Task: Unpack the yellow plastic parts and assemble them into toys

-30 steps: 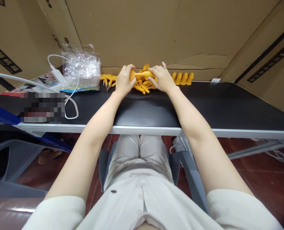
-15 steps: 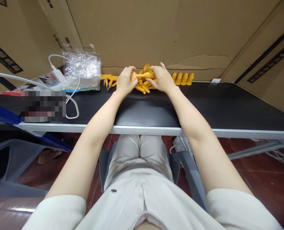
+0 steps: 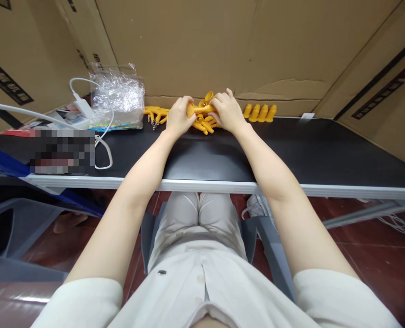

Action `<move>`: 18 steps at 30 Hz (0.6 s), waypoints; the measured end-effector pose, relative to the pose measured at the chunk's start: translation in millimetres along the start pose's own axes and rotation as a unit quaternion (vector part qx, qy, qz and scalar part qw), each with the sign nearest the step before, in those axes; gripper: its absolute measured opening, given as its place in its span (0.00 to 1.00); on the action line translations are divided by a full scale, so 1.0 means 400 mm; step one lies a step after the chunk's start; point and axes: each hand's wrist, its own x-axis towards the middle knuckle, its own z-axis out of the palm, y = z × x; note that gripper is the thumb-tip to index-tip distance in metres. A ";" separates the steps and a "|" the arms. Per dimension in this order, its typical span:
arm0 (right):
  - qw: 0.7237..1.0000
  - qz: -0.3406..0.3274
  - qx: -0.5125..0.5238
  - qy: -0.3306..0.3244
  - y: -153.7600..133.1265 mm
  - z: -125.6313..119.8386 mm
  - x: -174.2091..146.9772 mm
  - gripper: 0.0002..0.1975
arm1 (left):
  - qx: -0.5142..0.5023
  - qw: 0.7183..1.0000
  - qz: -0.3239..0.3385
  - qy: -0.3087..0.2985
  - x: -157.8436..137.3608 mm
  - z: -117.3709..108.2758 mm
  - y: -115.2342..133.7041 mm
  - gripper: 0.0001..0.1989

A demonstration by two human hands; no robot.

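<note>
I can see the left hand (image 3: 179,116) curled round the wide end of a yellow piece (image 3: 200,110), at the sitter's twelve o'clock, while the right hand (image 3: 227,111), fingers bent, grips its other end. Four yellow pegs (image 3: 263,112) stand on the black surface (image 3: 325,150) at one o'clock.

- right grip (image 3: 228,111) covers one end of the yellow piece (image 3: 201,110), plus some of the yellow pile (image 3: 202,127), so no count
- left grip (image 3: 179,115) blocks part of the branching yellow parts (image 3: 157,112)
- dangly metal bits (image 3: 154,123): too tiny to make out
- pixelated patch (image 3: 62,152) hides whatever's there, no clue
- white cable (image 3: 21,110) runs off the left edge
- surface (image 3: 325,150) gets cut off right
</note>
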 end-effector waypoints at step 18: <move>1.000 -0.006 0.005 -0.013 -0.001 0.013 0.002 0.22 | -0.065 0.978 -0.190 -0.061 0.006 -0.012 0.050 0.14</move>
